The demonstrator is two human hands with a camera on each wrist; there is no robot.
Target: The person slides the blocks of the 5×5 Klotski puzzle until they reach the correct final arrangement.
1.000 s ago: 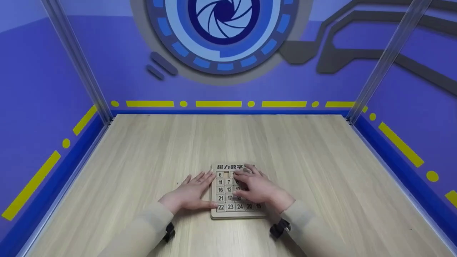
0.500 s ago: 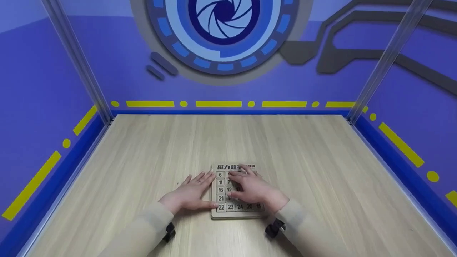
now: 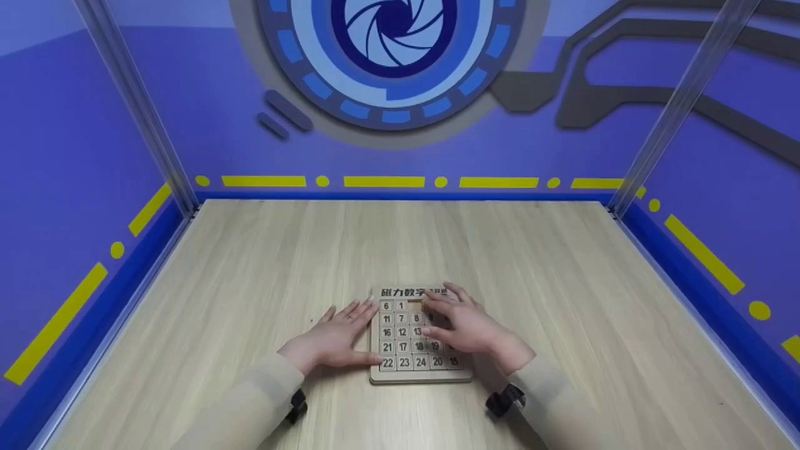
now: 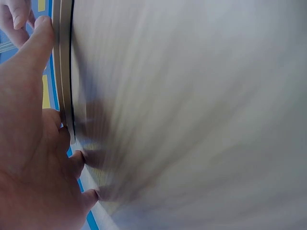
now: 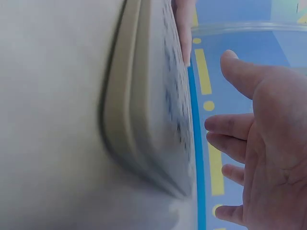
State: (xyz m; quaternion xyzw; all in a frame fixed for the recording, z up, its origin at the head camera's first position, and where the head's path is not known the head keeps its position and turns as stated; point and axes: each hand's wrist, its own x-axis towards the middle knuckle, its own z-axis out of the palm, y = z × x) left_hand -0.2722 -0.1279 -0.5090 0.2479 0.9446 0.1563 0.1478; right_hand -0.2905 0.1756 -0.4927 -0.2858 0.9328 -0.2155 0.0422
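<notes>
A wooden sliding number puzzle (image 3: pixel 420 377) lies flat on the table, with dark characters printed along its far edge. My left hand (image 3: pixel 331 339) lies spread at its left side, the thumb at the near left corner and fingertips at the far left edge. Over the puzzle's right part is my right hand (image 3: pixel 469 326), fingers loosely extended; the right wrist view shows its fingers (image 5: pixel 230 125) raised off the tiles. In the top row the 6 tile (image 3: pixel 386 306) and 1 tile (image 3: pixel 400 305) sit side by side, followed by a bare slot (image 3: pixel 414 305). My right hand hides several tiles on the right.
The light wood table (image 3: pixel 400 244) extends around the puzzle. Blue walls (image 3: pixel 400 159) with yellow dashes rise along its back and sides, with clear strips (image 3: pixel 156 125) at the corners. A black strap device (image 3: pixel 505 400) is on my right wrist.
The 1 tile has slid left into the top row's second place, so the bare slot is now third. My right hand went left with it, then back right and off. My left hand stays put.
</notes>
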